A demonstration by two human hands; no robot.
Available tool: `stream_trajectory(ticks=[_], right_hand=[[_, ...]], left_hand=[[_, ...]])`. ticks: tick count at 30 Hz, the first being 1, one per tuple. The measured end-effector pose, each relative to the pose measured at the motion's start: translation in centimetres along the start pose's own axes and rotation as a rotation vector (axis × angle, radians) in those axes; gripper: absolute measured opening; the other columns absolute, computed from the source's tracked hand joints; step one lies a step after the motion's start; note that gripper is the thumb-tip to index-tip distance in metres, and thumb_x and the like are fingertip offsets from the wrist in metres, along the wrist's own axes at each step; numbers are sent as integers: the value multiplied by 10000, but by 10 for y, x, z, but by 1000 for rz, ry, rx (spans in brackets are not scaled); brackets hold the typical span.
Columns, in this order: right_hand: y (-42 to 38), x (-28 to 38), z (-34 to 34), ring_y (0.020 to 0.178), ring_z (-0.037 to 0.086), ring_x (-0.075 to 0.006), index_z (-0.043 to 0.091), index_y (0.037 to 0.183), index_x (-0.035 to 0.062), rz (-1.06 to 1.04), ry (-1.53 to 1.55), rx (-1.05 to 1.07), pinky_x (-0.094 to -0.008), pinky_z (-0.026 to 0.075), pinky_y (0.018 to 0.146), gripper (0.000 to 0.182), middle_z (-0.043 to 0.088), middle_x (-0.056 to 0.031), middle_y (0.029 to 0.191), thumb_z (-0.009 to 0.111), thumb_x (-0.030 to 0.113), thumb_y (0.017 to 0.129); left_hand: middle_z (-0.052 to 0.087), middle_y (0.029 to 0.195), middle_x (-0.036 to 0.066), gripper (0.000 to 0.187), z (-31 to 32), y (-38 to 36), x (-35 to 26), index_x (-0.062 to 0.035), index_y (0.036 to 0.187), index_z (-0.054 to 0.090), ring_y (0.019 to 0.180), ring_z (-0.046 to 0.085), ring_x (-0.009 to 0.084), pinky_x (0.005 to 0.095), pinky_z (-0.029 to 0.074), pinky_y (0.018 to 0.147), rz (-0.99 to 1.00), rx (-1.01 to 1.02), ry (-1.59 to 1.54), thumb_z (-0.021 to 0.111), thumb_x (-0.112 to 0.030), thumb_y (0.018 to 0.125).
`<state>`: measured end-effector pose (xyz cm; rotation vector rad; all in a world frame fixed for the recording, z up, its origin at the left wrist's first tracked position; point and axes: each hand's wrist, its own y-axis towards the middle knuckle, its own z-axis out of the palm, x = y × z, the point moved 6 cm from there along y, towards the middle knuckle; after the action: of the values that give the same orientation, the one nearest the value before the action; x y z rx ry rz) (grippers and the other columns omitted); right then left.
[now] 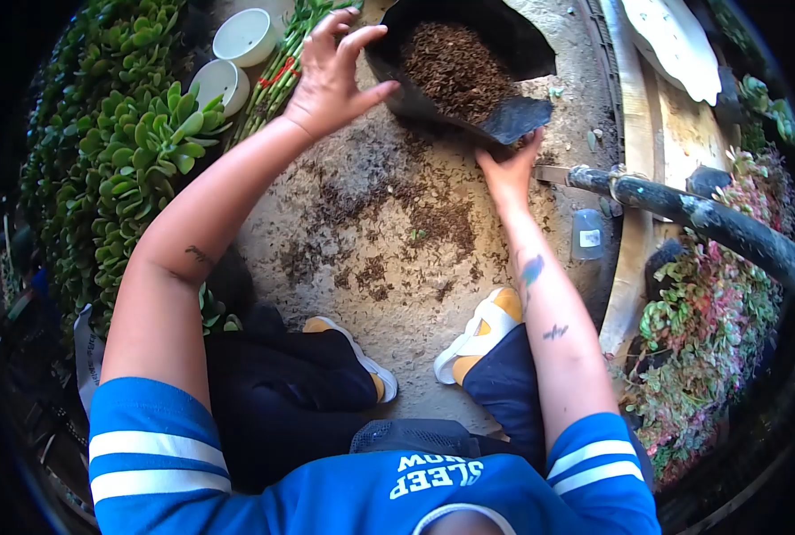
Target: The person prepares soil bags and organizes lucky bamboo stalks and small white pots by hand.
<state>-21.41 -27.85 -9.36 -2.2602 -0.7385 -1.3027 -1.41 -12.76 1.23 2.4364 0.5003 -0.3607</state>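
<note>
A black plastic grow bag [397,93] stands on the ground at the top, its mouth wide and a flap of its rim folded down toward me. Inside lies brown, chip-like loose material [455,67], perhaps bark. My right hand [510,169] holds the near side of the bag just below the folded flap; some fingers are hidden beneath the plastic. To the left of the bag, my left hand [331,78] is raised with its fingers spread, the thumb close to the rim and nothing in the grasp.
Two white tubs [243,37] and green stalks tied with red [277,80] lie at upper left. Leafy succulents [148,134] line the left side. Brown bits [371,214] litter the ground. A dark pole [683,205], clear plastic cup [586,234] and reddish plants [700,330] are on the right.
</note>
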Motion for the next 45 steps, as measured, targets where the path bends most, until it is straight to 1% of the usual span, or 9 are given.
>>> stream_trajectory(ticks=[5, 15, 19, 23, 28, 34, 36, 40, 45], right_hand=[[45, 7, 48, 939, 513, -214, 292, 1248, 28, -12, 223, 164, -314, 395, 860, 628, 528, -110, 1032, 626, 101, 722], [33, 47, 83, 1119, 423, -279, 326, 1221, 16, -168, 136, 363, -320, 332, 936, 580, 429, -211, 1196, 563, 141, 707], [45, 3, 13, 1095, 407, -207, 393, 1151, 26, 92, -121, -133, -351, 351, 915, 444, 411, -170, 1188, 486, 7, 717], [76, -62, -13, 1198, 298, -296, 362, 1197, 14, 180, -360, -335, -389, 211, 1012, 486, 324, -188, 1278, 515, 169, 763], [96, -55, 22, 1282, 152, -287, 291, 1280, 36, -164, -601, -22, -366, 120, 1049, 537, 207, -155, 1371, 427, 314, 841], [31, -6, 86, 1236, 275, -281, 368, 1247, 76, -445, -652, 313, -355, 221, 1027, 438, 293, -151, 1332, 406, 267, 854], [-4, 2, 107, 1193, 334, -299, 401, 1221, 69, -164, -570, 723, -366, 261, 1009, 411, 357, -158, 1285, 426, 221, 840], [-65, 7, 98, 1180, 341, -306, 403, 1211, 50, -578, -309, 574, -373, 268, 1002, 399, 377, -164, 1258, 406, 224, 851], [-20, -37, 5, 1277, 157, -274, 345, 1254, 40, 21, -410, 30, -348, 171, 1045, 414, 223, -132, 1363, 313, 251, 898]], left_hand=[[558, 856, 105, 283, 18, 1, 38, -60, 889, 547, 791, 555, 242, 334, 434, 690, -223, 629, -44, 661, -243, 706], [568, 784, 109, 253, -34, -12, 104, -26, 897, 530, 636, 546, 196, 290, 425, 607, -453, 427, 170, 627, -207, 749], [430, 1061, 130, 455, -50, -31, 56, -44, 1092, 418, 949, 489, 215, 296, 411, 807, -360, 81, 8, 647, -93, 702], [225, 1304, 212, 761, -9, -92, 3, -60, 1260, 240, 1219, 229, 363, 431, 202, 1007, -238, 679, -65, 686, -181, 656], [-155, 1356, 257, 1257, 46, -171, 8, -62, 1328, -132, 1263, -132, 400, 542, 23, 999, -479, 1448, 238, 762, -426, 521], [-244, 1337, 232, 1312, 56, -179, 15, -67, 1318, -160, 1235, -213, 408, 561, -38, 979, -530, 1516, 218, 767, -470, 482], [-244, 1339, 227, 1322, 56, -181, 16, -78, 1322, -154, 1239, -208, 404, 559, -33, 980, -538, 1511, 220, 773, -470, 466], [-245, 1341, 221, 1335, 56, -182, 16, -90, 1324, -154, 1241, -208, 399, 556, -31, 982, -532, 1482, 230, 779, -474, 449], [-243, 1343, 218, 1338, 56, -182, 13, -92, 1326, -151, 1240, -212, 398, 561, -30, 981, -530, 1455, 229, 785, -464, 445]])
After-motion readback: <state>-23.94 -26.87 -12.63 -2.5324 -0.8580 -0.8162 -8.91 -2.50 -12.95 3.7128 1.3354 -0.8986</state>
